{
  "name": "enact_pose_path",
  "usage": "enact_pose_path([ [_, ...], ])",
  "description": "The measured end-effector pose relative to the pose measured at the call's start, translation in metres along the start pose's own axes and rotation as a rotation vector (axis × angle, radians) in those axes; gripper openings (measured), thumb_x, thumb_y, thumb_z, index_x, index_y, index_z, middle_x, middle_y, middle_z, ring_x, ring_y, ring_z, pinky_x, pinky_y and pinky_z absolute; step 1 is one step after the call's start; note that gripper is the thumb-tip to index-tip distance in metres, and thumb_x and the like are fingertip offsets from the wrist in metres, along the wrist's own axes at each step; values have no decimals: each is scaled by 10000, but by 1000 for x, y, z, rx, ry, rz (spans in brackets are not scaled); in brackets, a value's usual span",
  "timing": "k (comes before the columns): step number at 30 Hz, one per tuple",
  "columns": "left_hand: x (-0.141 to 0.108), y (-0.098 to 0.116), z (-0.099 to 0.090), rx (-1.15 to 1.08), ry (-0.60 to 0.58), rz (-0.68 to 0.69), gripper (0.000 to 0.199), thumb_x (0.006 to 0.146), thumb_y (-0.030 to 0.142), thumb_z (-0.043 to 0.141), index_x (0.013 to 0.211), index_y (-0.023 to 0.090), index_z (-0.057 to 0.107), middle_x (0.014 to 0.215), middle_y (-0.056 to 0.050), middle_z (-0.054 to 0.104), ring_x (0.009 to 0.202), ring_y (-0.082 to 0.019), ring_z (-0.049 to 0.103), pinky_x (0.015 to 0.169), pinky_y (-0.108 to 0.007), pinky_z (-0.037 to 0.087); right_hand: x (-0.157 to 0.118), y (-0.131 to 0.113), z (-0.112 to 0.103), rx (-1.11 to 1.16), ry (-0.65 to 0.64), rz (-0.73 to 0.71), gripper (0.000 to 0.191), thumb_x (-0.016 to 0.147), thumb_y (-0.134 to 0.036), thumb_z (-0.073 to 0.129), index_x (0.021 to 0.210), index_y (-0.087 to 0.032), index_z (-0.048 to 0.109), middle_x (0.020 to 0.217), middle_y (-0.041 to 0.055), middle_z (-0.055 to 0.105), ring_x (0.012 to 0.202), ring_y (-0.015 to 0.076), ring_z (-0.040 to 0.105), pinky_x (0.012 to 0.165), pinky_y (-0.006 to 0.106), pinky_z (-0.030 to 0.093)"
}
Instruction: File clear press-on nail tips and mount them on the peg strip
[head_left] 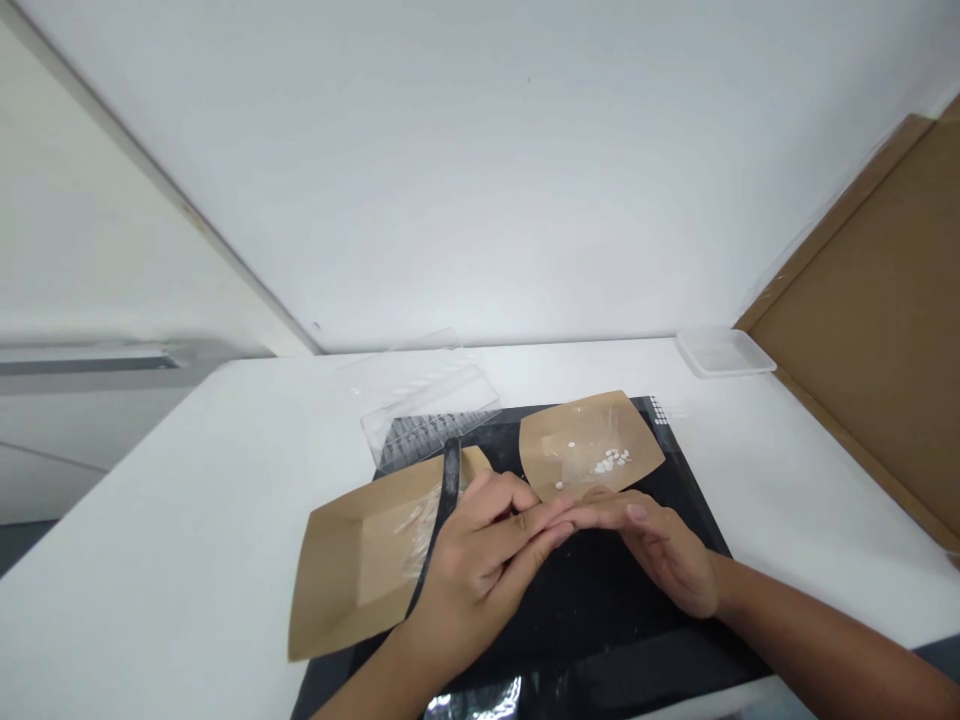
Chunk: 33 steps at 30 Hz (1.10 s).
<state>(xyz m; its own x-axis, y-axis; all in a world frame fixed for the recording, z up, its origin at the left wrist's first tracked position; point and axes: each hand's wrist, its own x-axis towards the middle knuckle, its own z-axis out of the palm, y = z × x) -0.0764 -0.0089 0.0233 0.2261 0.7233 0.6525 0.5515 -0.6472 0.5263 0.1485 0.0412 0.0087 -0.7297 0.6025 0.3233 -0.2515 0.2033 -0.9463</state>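
My left hand (487,545) is closed in a pinch, its thumb and index finger pressed together at the fingertips of my right hand (660,545). Whatever sits between those fingertips is too small or hidden to make out. The right hand's fingers are stretched out toward the left, with its thumb lying along them. Just beyond the hands is a brown paper tray (540,430) holding small white pieces (611,461). Beside my left hand stands a larger brown paper tray (330,570) with clear plastic bits (420,530) in it.
A black mat (600,610) lies under the hands and trays. A narrow black strip (450,480) crosses the larger tray's right side. Clear plastic cases (431,400) lie behind it. A translucent lid (724,352) rests by the wall, near a cardboard panel (877,320).
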Motion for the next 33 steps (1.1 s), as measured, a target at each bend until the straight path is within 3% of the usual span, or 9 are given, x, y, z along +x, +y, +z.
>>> enact_pose_path([
  [4, -2, -5, 0, 25, 71, 15, 292, 994, 177, 707, 1267, 265, 762, 807, 18, 522, 729, -125, 524, 630, -266, 466, 2, -5, 1, -43, -66, -51, 564, 1141, -494, 198, 1486, -350, 620, 1491, 33, 653, 1400, 232, 579, 1248, 480, 372],
  [8, -4, -8, -2, 31, 65, 21, 256, 954, 269, 772, 1208, 284, 792, 867, -7, 510, 757, -145, 516, 594, -272, 475, 7, -15, 3, -99, -140, -39, 625, 1127, -563, 171, 1530, -312, 578, 1523, 60, 624, 1442, 258, 541, 1263, 507, 339],
  [15, 1, -4, -7, 13, -68, 53, 190, 952, 301, 770, 1138, 292, 804, 1106, -72, 666, 981, -204, 626, 690, -307, 603, 11, -19, 1, -103, -206, -29, 589, 1121, -595, 241, 1493, -329, 612, 1625, 52, 516, 1537, 247, 441, 1310, 486, 268],
  [20, 6, -7, -17, 87, -165, 249, 206, 996, 313, 715, 1170, 211, 755, 801, -8, 697, 799, -179, 633, 720, -342, 608, 7, -12, -7, -176, -272, -70, 502, 1125, -505, 332, 1537, -333, 561, 1746, 32, 313, 1620, 250, 291, 1336, 497, 171],
  [23, 9, -9, -23, 98, -260, 358, 200, 1032, 272, 665, 1191, 163, 715, 833, 3, 758, 727, -151, 686, 767, -332, 645, 8, -14, -7, -272, -309, -103, 503, 1106, -491, 408, 1558, -312, 535, 1760, 55, 258, 1628, 269, 267, 1331, 514, 159],
  [29, 10, -9, -28, 114, -307, 367, 176, 1046, 225, 632, 1194, 176, 713, 895, -22, 799, 773, -167, 759, 751, -317, 679, 9, -22, -10, -397, -337, -107, 542, 1071, -492, 495, 1576, -294, 510, 1766, 76, 213, 1586, 278, 364, 1306, 504, 211],
  [33, 10, -6, -28, 85, -356, 296, 248, 1062, 191, 585, 1286, 188, 693, 928, -30, 796, 822, -172, 763, 753, -309, 676, 9, -23, -14, -386, -342, -133, 543, 1066, -465, 512, 1580, -288, 504, 1757, 88, 241, 1596, 274, 344, 1302, 498, 217],
])
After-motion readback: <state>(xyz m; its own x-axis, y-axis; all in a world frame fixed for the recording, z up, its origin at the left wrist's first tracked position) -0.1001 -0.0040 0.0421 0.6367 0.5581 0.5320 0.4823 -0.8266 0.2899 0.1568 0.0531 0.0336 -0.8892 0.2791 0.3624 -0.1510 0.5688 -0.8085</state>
